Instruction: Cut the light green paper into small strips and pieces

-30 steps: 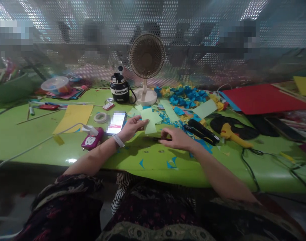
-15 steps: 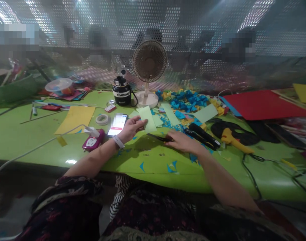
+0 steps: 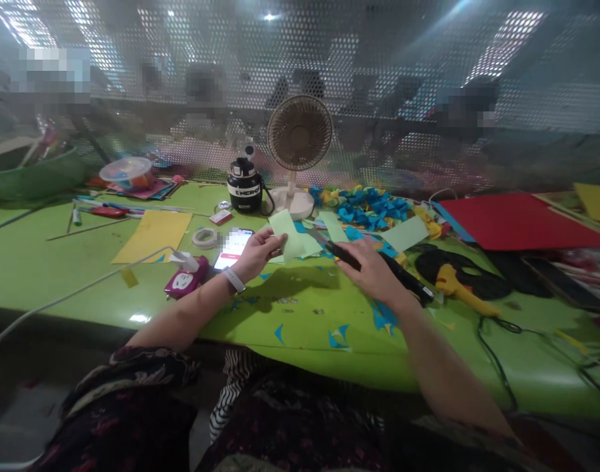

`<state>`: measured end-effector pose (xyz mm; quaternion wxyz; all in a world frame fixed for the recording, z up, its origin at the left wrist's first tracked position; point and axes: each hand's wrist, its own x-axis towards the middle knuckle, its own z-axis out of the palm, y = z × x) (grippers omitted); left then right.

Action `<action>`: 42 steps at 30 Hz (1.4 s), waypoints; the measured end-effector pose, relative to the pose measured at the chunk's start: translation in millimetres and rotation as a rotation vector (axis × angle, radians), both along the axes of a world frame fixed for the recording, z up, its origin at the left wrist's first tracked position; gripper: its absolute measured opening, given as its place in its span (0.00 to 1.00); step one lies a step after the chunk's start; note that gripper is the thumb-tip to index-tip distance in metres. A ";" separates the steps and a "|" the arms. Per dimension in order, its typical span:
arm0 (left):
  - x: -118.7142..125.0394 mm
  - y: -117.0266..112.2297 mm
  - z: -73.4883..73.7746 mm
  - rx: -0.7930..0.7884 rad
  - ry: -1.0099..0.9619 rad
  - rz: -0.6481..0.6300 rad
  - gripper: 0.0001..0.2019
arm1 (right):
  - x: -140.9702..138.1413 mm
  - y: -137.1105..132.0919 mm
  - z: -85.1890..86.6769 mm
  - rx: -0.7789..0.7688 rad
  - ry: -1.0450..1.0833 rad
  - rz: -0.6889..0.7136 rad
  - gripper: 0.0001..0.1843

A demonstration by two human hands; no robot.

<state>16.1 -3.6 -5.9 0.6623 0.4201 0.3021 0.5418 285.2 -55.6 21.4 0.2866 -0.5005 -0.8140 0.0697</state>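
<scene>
My left hand (image 3: pixel 261 254), with a pale wristband below it, pinches a light green paper strip (image 3: pixel 286 229) between thumb and fingers. My right hand (image 3: pixel 371 269) is closed around the dark handles of a pair of scissors (image 3: pixel 324 241). Their blades point up and left, close to the right side of the strip; I cannot tell if they touch it. More light green strips (image 3: pixel 333 226) lie behind, among blue and yellow scraps. A black stapler (image 3: pixel 412 280) lies partly under my right wrist.
A lit phone (image 3: pixel 231 249), a tape roll (image 3: pixel 205 238) and a purple socket adapter (image 3: pixel 185 280) lie at the left. A fan (image 3: pixel 300 134) and black bottle (image 3: pixel 245 190) stand behind. At the right are a yellow glue gun (image 3: pixel 464 292) and red sheets (image 3: pixel 521 219).
My right hand has raised the scissors off the table and brought the blades up towards the green strip. The left hand still holds the strip. The view has shifted slightly.
</scene>
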 end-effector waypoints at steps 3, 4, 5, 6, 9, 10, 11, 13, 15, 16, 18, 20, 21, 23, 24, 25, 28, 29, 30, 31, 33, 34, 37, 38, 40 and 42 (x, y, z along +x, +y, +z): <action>-1.7 2.4 -2.5 -0.003 0.013 0.015 0.22 | 3.5 -6.3 7.1 0.111 -0.096 -0.003 0.21; -2.3 2.7 -3.0 0.001 0.017 0.015 0.22 | 3.9 -8.0 8.4 0.131 -0.111 0.000 0.21; -2.7 2.8 -3.3 0.007 0.018 0.011 0.22 | 4.1 -9.4 9.2 0.142 -0.121 0.006 0.21; -3.0 2.6 -3.3 0.012 0.019 0.005 0.21 | 4.2 -10.3 9.5 0.143 -0.132 0.016 0.21; -2.8 0.8 -1.8 0.014 0.022 0.001 0.22 | 4.4 -11.3 8.7 0.125 -0.156 0.036 0.21; -2.5 0.3 -1.2 0.011 0.025 0.001 0.22 | 4.6 -11.4 8.4 0.122 -0.159 0.037 0.21; -2.3 -0.2 -0.7 0.009 0.028 0.001 0.22 | 4.9 -11.4 8.3 0.120 -0.158 0.036 0.21; -2.0 -0.5 -0.4 0.011 0.033 0.000 0.22 | 5.4 -11.8 8.8 0.120 -0.145 0.034 0.21; -2.3 -0.2 -0.8 0.013 0.034 0.001 0.21 | 5.8 -12.5 10.3 0.112 -0.128 0.044 0.21; -2.4 0.0 -1.2 0.015 0.033 0.001 0.21 | 5.8 -12.9 11.3 0.107 -0.119 0.050 0.20; -2.8 0.2 -1.5 0.017 0.030 -0.001 0.22 | 5.8 -13.8 13.2 0.104 -0.104 0.056 0.20; -2.8 0.1 -1.3 0.019 0.030 -0.004 0.23 | 5.5 -14.4 14.5 0.104 -0.102 0.051 0.21; -2.7 -0.1 -1.0 0.019 0.032 -0.003 0.23 | 5.4 -14.6 14.8 0.105 -0.104 0.048 0.21; -2.5 -0.5 -0.6 0.015 0.038 -0.001 0.23 | 5.3 -14.6 14.9 0.107 -0.112 0.047 0.21; -2.4 -0.7 -0.4 0.013 0.040 0.000 0.22 | 5.4 -14.5 14.7 0.109 -0.114 0.046 0.21; -2.4 -0.9 -0.4 0.012 0.040 0.001 0.22 | 5.6 -14.3 14.4 0.113 -0.113 0.046 0.21; -2.3 -1.1 -0.8 0.013 0.042 0.003 0.22 | 6.1 -13.8 13.6 0.114 -0.102 0.041 0.21; -2.3 -1.1 -1.0 0.017 0.044 0.003 0.22 | 6.3 -13.7 13.4 0.110 -0.099 0.041 0.21; -2.3 -1.2 -1.2 0.020 0.047 0.001 0.21 | 6.4 -13.6 13.2 0.106 -0.096 0.042 0.20; -2.3 -1.3 -1.2 0.024 0.048 -0.001 0.21 | 6.5 -13.5 13.0 0.102 -0.093 0.044 0.20; -2.0 -1.7 -0.9 0.025 0.047 -0.001 0.21 | 6.5 -13.6 12.9 0.095 -0.090 0.052 0.20; -1.8 -2.0 -0.4 0.021 0.044 0.004 0.21 | 6.4 -13.7 12.9 0.093 -0.088 0.057 0.20; -1.1 -3.4 1.7 0.009 0.048 0.012 0.21 | 6.1 -14.3 13.4 0.079 -0.091 0.065 0.19; -0.9 -4.0 2.4 0.009 0.055 0.010 0.21 | 5.9 -14.5 13.5 0.071 -0.095 0.065 0.19; -0.5 -4.9 3.0 0.018 0.076 0.002 0.22 | 5.3 -15.0 13.7 0.055 -0.108 0.064 0.20; 0.0 -5.7 2.2 0.033 0.105 -0.002 0.22 | 4.2 -15.4 13.5 0.039 -0.128 0.066 0.20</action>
